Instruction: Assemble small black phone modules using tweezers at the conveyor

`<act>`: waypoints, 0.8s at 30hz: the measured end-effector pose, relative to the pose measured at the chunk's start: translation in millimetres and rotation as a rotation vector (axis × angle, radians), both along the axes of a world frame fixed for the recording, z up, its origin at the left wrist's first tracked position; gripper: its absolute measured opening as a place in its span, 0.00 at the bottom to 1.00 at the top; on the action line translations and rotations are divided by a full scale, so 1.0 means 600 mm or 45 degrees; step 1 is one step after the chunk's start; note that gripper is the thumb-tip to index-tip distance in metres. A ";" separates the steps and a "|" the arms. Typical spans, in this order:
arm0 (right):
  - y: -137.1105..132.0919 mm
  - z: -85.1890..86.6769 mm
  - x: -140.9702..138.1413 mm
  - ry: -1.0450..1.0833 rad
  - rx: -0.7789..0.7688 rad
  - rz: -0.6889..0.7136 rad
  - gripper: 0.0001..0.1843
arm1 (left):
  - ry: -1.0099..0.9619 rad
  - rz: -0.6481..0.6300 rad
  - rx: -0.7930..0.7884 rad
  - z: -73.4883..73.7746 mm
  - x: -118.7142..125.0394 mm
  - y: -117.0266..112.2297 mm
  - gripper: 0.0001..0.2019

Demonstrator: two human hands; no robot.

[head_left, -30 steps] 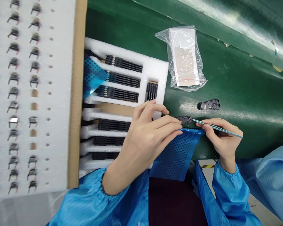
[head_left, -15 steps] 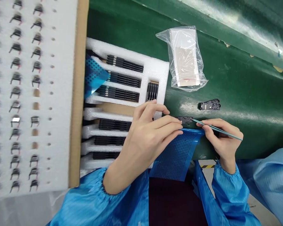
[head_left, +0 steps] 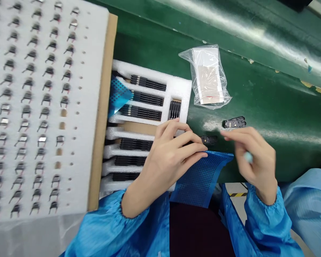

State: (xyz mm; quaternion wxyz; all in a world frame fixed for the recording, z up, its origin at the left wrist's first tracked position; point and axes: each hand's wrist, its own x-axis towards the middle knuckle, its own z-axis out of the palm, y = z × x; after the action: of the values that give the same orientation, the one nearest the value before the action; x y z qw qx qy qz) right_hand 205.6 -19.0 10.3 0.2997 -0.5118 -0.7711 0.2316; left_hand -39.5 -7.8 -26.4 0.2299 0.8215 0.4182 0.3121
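Observation:
My left hand [head_left: 173, 150] is closed with bent fingers at the left end of a small black plastic part [head_left: 210, 140], pressing or gripping it near the bench edge. Its fingers also reach a blue perforated film [head_left: 198, 175] hanging over that edge. To the right, my right hand [head_left: 254, 153] is raised and smeared by motion. Curled fingers hold the tweezers [head_left: 248, 157], of which only a teal blurred end shows; the tips are hidden. Just beyond that hand lies a small stack of similar black parts [head_left: 234, 122].
A white foam tray [head_left: 186, 94] holding rows of black parts sits left of my hands. Further left, a larger foam board [head_left: 96, 71] carries many small wired components. A clear plastic bag [head_left: 210, 76] with paper lies behind. Another person's blue sleeve [head_left: 310, 200] is at right.
My right hand has lifted the tweezers away from the black part and turned them, so their length no longer shows. My left hand stays in place. The view has shifted slightly.

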 end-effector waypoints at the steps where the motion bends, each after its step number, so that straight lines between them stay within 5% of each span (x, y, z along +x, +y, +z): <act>1: 0.010 -0.002 -0.004 -0.106 -0.074 0.079 0.18 | -0.005 -0.012 0.003 -0.001 -0.001 0.000 0.04; 5: 0.035 -0.012 -0.012 -0.391 -0.305 0.159 0.10 | 0.011 -0.065 0.003 -0.004 -0.004 -0.001 0.04; 11: 0.039 -0.008 -0.007 -0.198 -0.538 0.037 0.05 | -0.002 -0.039 0.048 -0.005 0.001 -0.002 0.04; 24: 0.044 -0.003 0.090 0.166 -0.406 -0.447 0.13 | 0.020 -0.068 0.060 -0.016 0.004 -0.002 0.04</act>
State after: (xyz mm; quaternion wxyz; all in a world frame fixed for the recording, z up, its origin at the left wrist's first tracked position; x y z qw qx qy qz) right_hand 259.9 7.4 8.5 0.2998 -0.6628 -0.6030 0.3273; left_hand -37.2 -9.2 -36.2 0.2154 0.8400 0.3904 0.3091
